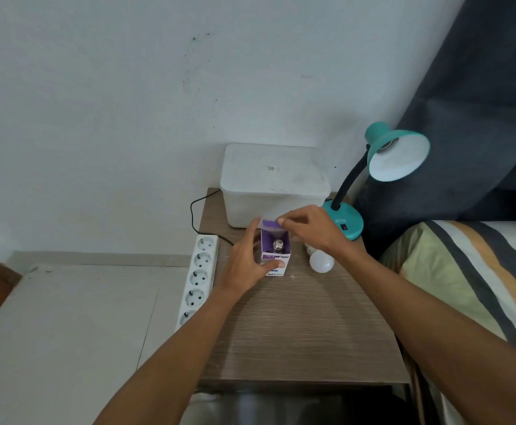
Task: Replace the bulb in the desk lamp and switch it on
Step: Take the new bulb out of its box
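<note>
Unboxing is the step in hand: the left hand (247, 259) grips the bulb box (275, 256) upright on the surface (296, 326), just in front of the plastic tub (272, 182). Reaching over, the right hand (309, 228) pinches its flap open. Next, probably, the new bulb (277, 245) must be lifted out base-first.

"ATN" in white letters on teal lamp base (345, 220); small dark printed mark on white plastic container (273, 179), illegible; upside-down print on bulb box (276, 262), unreadable.
</note>
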The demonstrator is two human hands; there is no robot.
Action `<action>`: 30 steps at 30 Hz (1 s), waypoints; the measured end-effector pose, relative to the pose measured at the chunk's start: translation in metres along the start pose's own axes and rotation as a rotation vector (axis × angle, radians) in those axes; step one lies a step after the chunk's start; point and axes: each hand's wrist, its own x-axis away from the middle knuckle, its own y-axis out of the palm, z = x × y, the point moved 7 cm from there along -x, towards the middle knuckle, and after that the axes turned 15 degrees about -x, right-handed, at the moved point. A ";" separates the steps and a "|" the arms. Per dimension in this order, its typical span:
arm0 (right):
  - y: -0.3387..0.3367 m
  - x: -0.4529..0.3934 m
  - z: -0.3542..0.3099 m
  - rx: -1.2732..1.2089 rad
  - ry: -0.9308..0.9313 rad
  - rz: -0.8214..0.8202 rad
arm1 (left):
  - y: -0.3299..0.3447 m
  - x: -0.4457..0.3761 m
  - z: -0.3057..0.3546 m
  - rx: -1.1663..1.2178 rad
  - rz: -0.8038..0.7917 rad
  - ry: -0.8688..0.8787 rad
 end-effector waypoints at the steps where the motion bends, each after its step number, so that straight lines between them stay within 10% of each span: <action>1: -0.003 -0.003 0.005 -0.100 0.055 0.050 | 0.001 0.001 -0.002 0.004 0.001 0.000; 9: -0.018 0.009 -0.004 0.014 -0.177 0.487 | -0.004 0.001 0.000 -0.125 0.052 0.083; 20: 0.035 0.003 0.000 0.520 -0.140 -0.235 | -0.004 -0.004 -0.003 -0.172 0.017 0.096; 30: 0.035 0.009 0.000 0.396 -0.224 -0.052 | -0.005 -0.005 -0.006 -0.130 0.019 0.073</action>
